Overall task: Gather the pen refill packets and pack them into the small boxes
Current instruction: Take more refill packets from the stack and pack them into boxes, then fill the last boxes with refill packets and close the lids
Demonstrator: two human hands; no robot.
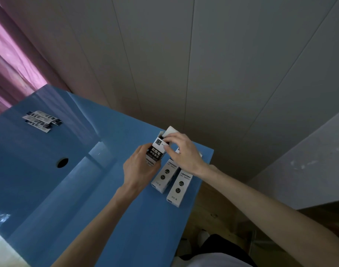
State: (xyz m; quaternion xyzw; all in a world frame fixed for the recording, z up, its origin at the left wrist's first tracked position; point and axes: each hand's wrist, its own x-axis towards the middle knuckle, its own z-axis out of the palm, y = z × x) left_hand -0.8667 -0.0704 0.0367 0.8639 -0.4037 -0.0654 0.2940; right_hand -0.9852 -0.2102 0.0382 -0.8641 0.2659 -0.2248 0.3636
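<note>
Nearest the wearer, at about 5 o'clock on the blue tabletop (pixel 126 218), two slim white cardboard boxes with black printed labels (pixel 179 186) lie flat side by side, whether filled cannot be told. Just beyond, the left hand (pixel 139 168) is closed around a third, black-and-white small box (pixel 155 153) held upright, while the right hand's (pixel 184 153) fingertips pinch its raised white top flap (pixel 169 131). Farthest, at 10 o'clock and well apart, a small pile of black-and-white pen refill packets (pixel 42 120) remains ungathered, so packing appears incomplete.
</note>
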